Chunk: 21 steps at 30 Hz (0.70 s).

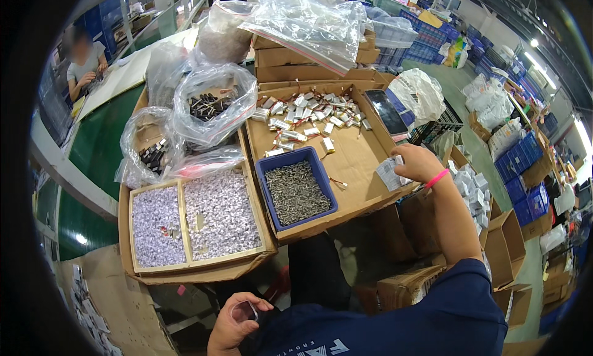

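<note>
Dark navy short-sleeved shirt (432,319) worn, white lettering printed at the chest, thin pink band (437,178) worn around the right wrist, forearms left bare

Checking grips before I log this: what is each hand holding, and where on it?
The right hand pinches a stack of small white slips at its right end. The left hand holds a small flat piece by its edges.

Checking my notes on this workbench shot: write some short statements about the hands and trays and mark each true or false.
1. The right hand holds a small silvery pack at the cardboard tray's edge. True.
2. The blue bin is empty. False: it holds small grey metal parts.
3. The left hand is low, near the person's body. True.
4. A dark phone lies in the blue bin. False: it rests on the cardboard tray's right wall.
</note>
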### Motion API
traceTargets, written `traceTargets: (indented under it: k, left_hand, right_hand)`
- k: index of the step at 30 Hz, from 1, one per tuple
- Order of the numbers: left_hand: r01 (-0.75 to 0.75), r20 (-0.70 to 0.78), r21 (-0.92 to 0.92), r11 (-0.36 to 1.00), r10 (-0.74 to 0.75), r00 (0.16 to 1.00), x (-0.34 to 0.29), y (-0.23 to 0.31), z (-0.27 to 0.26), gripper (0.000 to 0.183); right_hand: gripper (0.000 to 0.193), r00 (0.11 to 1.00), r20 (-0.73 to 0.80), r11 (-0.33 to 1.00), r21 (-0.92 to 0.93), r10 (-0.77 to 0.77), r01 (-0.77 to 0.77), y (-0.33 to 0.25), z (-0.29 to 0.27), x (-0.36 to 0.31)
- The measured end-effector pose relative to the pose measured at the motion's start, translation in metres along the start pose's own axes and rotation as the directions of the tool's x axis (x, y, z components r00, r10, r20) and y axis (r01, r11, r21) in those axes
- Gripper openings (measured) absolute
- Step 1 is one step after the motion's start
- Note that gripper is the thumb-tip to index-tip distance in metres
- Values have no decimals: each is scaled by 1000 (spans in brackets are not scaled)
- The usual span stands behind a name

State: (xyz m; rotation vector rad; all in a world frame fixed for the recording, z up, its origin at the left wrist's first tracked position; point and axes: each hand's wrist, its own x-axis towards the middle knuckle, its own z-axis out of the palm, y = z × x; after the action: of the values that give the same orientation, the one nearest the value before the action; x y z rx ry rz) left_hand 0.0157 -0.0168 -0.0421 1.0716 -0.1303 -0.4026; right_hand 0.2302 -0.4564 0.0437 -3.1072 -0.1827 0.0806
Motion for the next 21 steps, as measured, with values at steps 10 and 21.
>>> traceTargets:
  k: [10,21]
  left_hand:
    - [26,-15,-151,988,-29,999,0,-5,-4,50]
    - [38,25,-126,991,-35,999,4,5,-8,53]
  right_hand:
    - [22,945,-302,981,176,129,-78,-7,-11,-5]
    - [55,814,-228,452,736,-535,503,-160,-36,-19]
